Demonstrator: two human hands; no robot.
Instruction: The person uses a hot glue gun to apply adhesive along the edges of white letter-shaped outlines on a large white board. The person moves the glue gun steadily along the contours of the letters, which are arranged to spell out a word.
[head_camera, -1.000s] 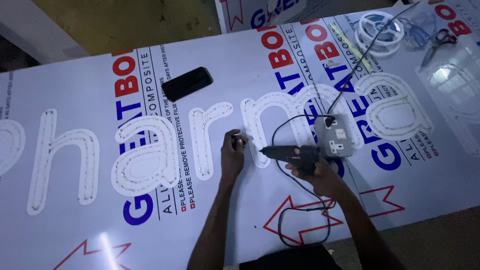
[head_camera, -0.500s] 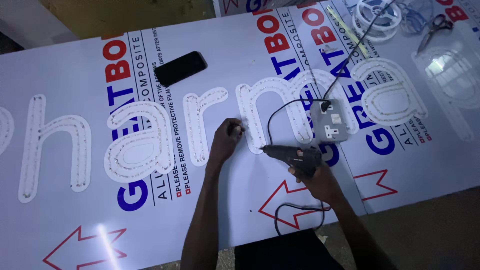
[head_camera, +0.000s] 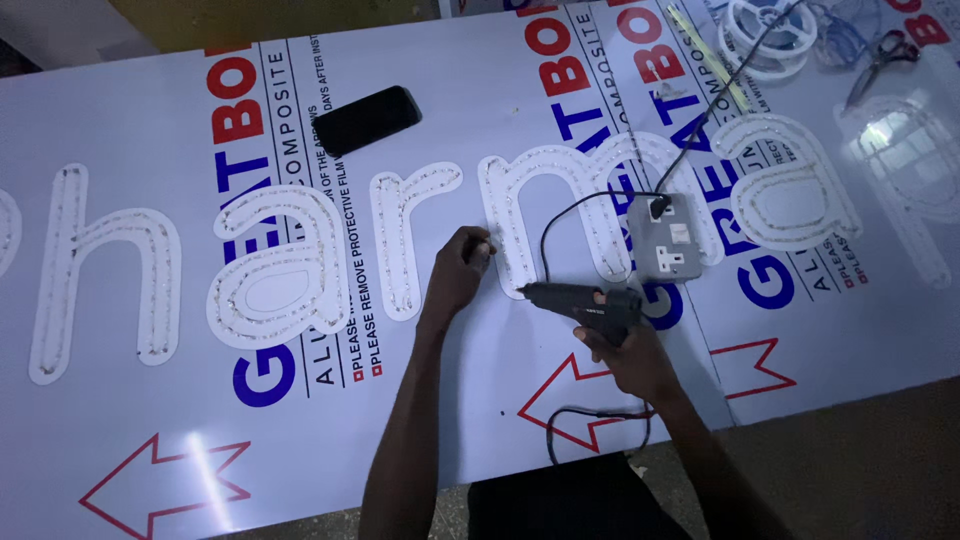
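My right hand (head_camera: 628, 352) grips a black glue gun (head_camera: 580, 301) by its handle, nozzle pointing left at the foot of a white arched sign letter (head_camera: 560, 195) lined with small lights. My left hand (head_camera: 458, 270) is closed, pinching a small dark piece right beside that letter's left leg. Both hands rest over a large white panel (head_camera: 130, 120) with red and blue print. The gun's black cord (head_camera: 585, 425) loops down off the panel's near edge.
A grey socket box (head_camera: 672, 247) sits right of the gun with a plug in it. A black phone (head_camera: 367, 119) lies farther back. More white letters (head_camera: 270, 270) line the panel. A strip reel (head_camera: 760, 40) and scissors (head_camera: 885, 55) lie far right.
The view has shifted a little. Both hands have stayed at the foot of the arched letter, with the gun's nozzle still at its base.
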